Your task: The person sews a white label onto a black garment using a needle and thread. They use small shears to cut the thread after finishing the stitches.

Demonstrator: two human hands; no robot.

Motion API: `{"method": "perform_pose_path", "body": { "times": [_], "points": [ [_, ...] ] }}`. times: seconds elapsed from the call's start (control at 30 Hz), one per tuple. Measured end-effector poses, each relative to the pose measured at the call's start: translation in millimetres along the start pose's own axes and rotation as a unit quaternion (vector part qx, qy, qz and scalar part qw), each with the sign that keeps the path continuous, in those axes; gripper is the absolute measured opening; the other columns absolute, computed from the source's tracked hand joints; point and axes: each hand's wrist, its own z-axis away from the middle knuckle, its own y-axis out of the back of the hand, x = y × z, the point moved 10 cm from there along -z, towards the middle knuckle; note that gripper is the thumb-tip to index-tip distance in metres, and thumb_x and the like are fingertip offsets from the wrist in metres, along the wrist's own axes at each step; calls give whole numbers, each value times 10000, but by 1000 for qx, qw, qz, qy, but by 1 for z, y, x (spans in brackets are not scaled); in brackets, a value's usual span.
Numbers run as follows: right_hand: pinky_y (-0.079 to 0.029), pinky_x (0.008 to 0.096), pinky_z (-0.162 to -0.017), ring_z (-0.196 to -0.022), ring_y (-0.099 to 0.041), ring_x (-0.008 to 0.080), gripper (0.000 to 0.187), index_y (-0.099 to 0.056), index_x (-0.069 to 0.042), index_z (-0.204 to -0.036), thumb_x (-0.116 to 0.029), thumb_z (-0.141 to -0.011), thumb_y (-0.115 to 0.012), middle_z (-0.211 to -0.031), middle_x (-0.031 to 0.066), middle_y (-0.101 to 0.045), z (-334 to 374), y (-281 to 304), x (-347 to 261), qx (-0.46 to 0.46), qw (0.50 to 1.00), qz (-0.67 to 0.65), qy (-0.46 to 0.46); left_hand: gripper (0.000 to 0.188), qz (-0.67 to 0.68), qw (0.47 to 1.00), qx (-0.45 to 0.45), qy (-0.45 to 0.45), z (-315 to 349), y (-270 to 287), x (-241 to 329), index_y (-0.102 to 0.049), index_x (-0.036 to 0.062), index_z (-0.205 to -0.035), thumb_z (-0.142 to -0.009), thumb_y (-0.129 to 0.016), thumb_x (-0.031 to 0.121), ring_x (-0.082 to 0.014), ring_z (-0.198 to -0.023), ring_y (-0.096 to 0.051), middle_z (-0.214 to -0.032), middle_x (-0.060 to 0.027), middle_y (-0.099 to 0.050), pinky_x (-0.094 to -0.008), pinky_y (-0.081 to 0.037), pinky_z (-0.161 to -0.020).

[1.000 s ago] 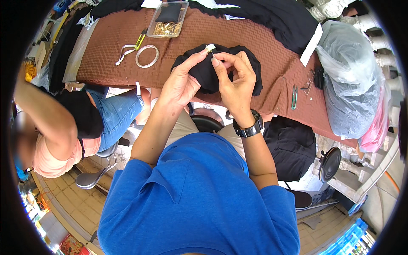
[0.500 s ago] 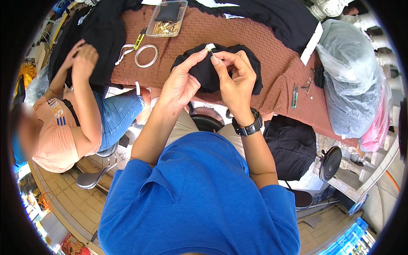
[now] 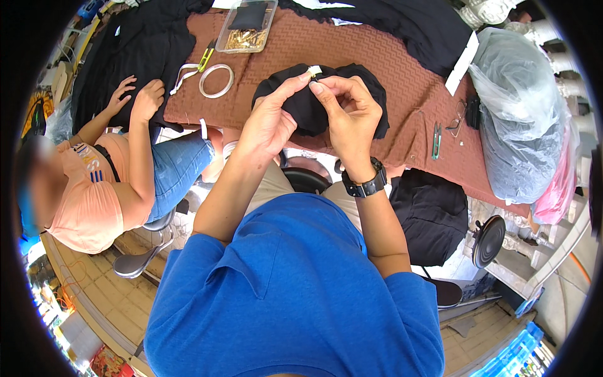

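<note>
A bunched black garment lies at the table's near edge, under both my hands. Between my fingertips, at the garment's upper edge, a small white tag sticks up. My left hand pinches the cloth by this tag with thumb and forefinger. Close against it, my right hand has thumb and forefinger pressed together at the same spot. Whatever tiny thing the right fingers hold is too small to make out.
Beyond my hands stand a clear plastic box of small brass-coloured pieces, yellow thread snips and a tape roll. Green snips lie right, near a large plastic-wrapped bundle. At left a co-worker handles black cloth.
My hands stay at the tag with only slight finger movement. At left, the co-worker's hands have come down and apart, nearer the black cloth at the table's edge.
</note>
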Motion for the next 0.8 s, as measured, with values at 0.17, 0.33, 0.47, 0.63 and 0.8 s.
{"method": "perform_pose_path", "body": {
  "times": [0.17, 0.33, 0.47, 0.63, 0.8],
  "points": [
    [-482, 211, -699, -784, -592, 62, 132, -729, 5, -983, 22, -855, -755, -909, 24, -656, 1, -4, 7, -37, 997, -46, -53, 356, -6, 1000, 7, 4, -1, 5, 4, -622, -2, -1210, -946, -675, 232, -208, -1060, -661, -1147, -128, -688, -373, -518, -963],
    [-496, 233, -724, -810, -604, 85, 190, -674, -6, -1064, -24, -885, -736, -927, 30, -634, -3, -5, 6, -12, 991, -127, -45, 349, -40, 999, 24, -27, 2, 3, 7, -656, -51, -1184, -908, -721, 153, -164, -1072, -655, -1144, -113, -695, -311, -506, -955],
    [-494, 292, -749, -828, -592, 178, 164, -709, -39, -1045, -51, -881, -719, -956, 68, -562, -16, -2, -21, -61, 993, 91, 35, 373, -57, 997, 50, -23, 7, 2, 13, -664, -84, -1179, -885, -754, 127, -134, -1060, -650, -1150, -112, -697, -273, -491, -940],
    [-478, 353, -809, -930, -569, 239, 106, -711, -27, -979, -30, -875, -686, -956, 97, -546, -28, -20, -42, -167, 961, 196, 104, 367, -124, 988, 76, -57, 11, 5, 15, -702, -81, -1108, -859, -794, 173, -102, -968, -646, -1081, -82, -706, -239, -491, -843],
    [-511, 304, -676, -753, -630, 195, 53, -638, -4, -950, -50, -965, -617, -882, 107, -645, -41, -7, -61, -140, 976, 109, 130, 310, -192, 967, 145, -84, 8, 15, 20, -743, -70, -973, -833, -816, 196, -75, -802, -635, -919, -38, -709, -216, -490, -716]
  ]
}}
